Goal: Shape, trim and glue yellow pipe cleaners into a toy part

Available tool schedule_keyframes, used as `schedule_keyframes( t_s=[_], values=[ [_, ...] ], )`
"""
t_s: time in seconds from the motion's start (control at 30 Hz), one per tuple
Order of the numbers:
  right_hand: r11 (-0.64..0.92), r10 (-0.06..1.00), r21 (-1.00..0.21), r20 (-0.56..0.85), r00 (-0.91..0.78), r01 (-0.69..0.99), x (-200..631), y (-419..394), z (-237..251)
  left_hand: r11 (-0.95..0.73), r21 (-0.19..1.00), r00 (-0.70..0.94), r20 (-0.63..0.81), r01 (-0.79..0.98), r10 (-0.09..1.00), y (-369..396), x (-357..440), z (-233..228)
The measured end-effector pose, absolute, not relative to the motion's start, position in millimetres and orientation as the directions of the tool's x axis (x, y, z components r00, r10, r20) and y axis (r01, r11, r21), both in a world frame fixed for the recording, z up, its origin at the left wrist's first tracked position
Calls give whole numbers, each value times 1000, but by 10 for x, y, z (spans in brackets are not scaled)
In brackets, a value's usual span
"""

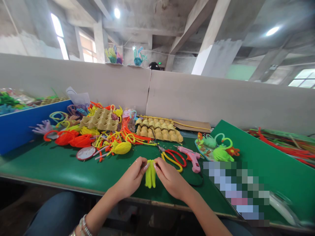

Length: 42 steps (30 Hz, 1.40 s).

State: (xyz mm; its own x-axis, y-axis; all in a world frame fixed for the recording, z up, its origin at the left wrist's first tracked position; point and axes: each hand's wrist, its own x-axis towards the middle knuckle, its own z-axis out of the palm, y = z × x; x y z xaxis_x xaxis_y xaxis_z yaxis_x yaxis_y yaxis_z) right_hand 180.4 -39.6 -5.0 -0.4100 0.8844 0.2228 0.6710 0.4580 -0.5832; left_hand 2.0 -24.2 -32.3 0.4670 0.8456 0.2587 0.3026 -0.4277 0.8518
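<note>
Both hands, left hand and right hand, pinch a folded yellow pipe cleaner bundle between them over the green table, near scissors.

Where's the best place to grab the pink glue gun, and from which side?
Probably the pink glue gun's handle, the thicker end that points toward the person near the table's front edge. It lies flat, nozzle pointing left toward the scissors, so come from above on the near right side, clear of the right hand.
</note>
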Motion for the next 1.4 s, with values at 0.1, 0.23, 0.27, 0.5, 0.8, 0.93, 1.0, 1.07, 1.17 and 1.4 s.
schedule_keyframes(
  t_s=[0.1, 0.23, 0.27, 0.5, 0.8, 0.93, 1.0, 1.07, 1.17, 1.4],
  values=[
    [467, 883, -562, 247, -400, 683, 1797, -390, -66, -450, 847, 461, 290, 285, 838, -247, 34, -332],
    [491, 870, -546, 276, -408, 679, 1793, -389, -80, -457, 846, 465, 300, 274, 833, -255, 40, -325],
    [502, 865, -536, 284, -414, 679, 1792, -390, -84, -454, 848, 466, 297, 273, 834, -256, 40, -325],
    [571, 818, -387, 346, -460, 724, 1791, -388, -134, -419, 869, 469, 264, 263, 843, -254, 48, -371],
    [604, 788, -297, 363, -498, 739, 1790, -381, -151, -403, 874, 490, 234, 272, 840, -247, 47, -391],
    [616, 777, -296, 380, -502, 730, 1786, -385, -157, -397, 876, 494, 226, 275, 840, -250, 46, -375],
    [621, 773, -291, 383, -506, 728, 1788, -386, -158, -395, 877, 492, 225, 274, 841, -249, 44, -369],
    [624, 770, -286, 386, -508, 727, 1790, -386, -159, -397, 877, 492, 228, 271, 840, -250, 42, -369],
    [628, 766, -276, 385, -515, 728, 1788, -382, -163, -404, 875, 499, 233, 267, 835, -251, 38, -376],
    [639, 756, -246, 376, -535, 729, 1784, -378, -163, -410, 868, 499, 234, 279, 834, -250, 42, -387]
  ],
)
